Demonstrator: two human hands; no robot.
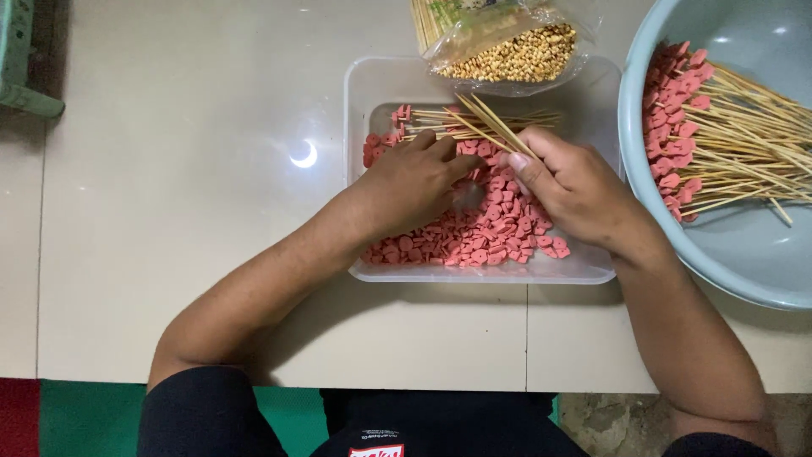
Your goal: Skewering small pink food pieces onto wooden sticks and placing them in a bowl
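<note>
A clear rectangular tray (pixel 364 85) holds many small pink heart-shaped pieces (pixel 491 233). My left hand (pixel 414 182) rests over the pieces with its fingers curled down among them. My right hand (pixel 575 190) grips a few thin bamboo skewers (pixel 495 127) that point up and to the left over the tray. Several skewers threaded with pink pieces (pixel 423 123) lie along the tray's far side.
A pale blue basin (pixel 744 254) at the right holds several finished skewers with pink pieces (pixel 719 135). A clear bag of bamboo skewers (pixel 507 46) lies at the tray's far edge. The cream table's front edge (pixel 381 381) is near my body.
</note>
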